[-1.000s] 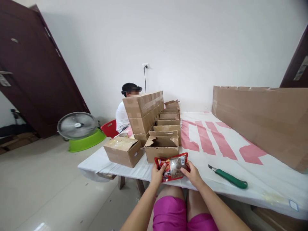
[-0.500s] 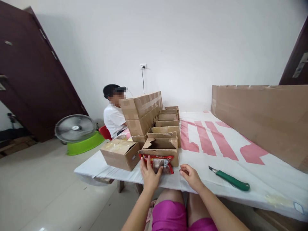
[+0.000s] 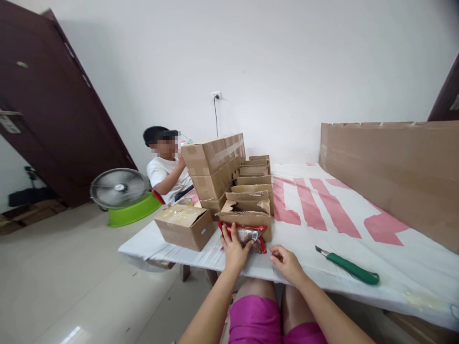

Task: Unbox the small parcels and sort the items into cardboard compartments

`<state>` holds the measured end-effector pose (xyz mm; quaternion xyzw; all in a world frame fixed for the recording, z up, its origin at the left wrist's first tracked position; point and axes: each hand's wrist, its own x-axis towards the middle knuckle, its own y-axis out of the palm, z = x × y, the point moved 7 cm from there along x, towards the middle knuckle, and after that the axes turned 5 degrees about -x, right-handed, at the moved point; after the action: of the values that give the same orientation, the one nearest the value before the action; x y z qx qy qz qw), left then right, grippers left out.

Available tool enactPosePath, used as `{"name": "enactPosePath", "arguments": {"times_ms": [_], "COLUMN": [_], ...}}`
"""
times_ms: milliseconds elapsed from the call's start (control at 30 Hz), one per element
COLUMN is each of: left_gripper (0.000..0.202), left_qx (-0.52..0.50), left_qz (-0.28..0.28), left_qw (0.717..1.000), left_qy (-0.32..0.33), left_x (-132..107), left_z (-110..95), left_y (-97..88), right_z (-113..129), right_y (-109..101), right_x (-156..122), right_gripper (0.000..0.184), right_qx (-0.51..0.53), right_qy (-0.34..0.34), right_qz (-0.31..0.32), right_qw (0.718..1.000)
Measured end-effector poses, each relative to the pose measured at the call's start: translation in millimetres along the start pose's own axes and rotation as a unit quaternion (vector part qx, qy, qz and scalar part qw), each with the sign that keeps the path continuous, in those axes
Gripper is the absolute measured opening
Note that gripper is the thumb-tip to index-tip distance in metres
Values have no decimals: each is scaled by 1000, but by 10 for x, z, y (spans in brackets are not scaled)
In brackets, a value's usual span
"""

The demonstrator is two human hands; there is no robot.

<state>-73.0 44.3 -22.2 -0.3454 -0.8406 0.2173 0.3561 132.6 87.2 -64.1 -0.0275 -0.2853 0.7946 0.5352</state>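
Note:
A red-edged plastic packet (image 3: 258, 234) with a clear window and a barcode label leans against the front of the nearest open cardboard box (image 3: 247, 219). Across the packet lies my left hand (image 3: 234, 248), its fingers over the left part and its thumb on the lower middle, keeping it against the box. My right hand (image 3: 287, 263) is just right of the packet, apart from it. Its fingers are loosely curled with a gap to the thumb, and I see nothing in them. What is inside the nearest box is hidden behind its front wall.
Several open boxes (image 3: 254, 180) run back in a row beside stacked taped cartons (image 3: 211, 165). A closed carton (image 3: 184, 229) sits at left, a green-handled utility knife (image 3: 353, 268) at right. A tall cardboard panel (image 3: 387, 167) borders the table. Beyond the stack sits another person (image 3: 167, 167); a fan (image 3: 120, 188) stands left.
The view has shifted slightly, moving most things to the right. My hands keep nearly the same pose at the packet. The other person has raised an arm towards the stacked cartons.

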Motion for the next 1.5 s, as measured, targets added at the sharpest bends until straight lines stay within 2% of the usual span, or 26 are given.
{"name": "enactPosePath", "arguments": {"times_ms": [433,900,1067,1333,1433,1500], "left_gripper": [84,82,80,80,79,79], "left_qx": [-39,-58,-39,43,64,71], "left_qz": [-2,-15,-21,9,-13,-48], "left_qw": [999,997,998,999,997,996], "left_qy": [31,53,44,-28,-29,-14], "left_x": [181,540,676,929,937,907], "left_z": [-8,35,-7,-102,-89,-85], "left_y": [203,509,594,734,764,740], "right_z": [-33,14,24,47,12,-24], "right_y": [21,14,11,-12,5,20], "right_x": [5,-2,-5,-9,-9,-8], "right_gripper": [26,24,23,21,23,24], "right_qx": [-19,-30,-25,-14,-10,-7], "right_qy": [4,10,9,9,6,4], "right_qz": [13,19,19,16,18,20], "right_qw": [1000,999,999,1000,1000,1000]}}
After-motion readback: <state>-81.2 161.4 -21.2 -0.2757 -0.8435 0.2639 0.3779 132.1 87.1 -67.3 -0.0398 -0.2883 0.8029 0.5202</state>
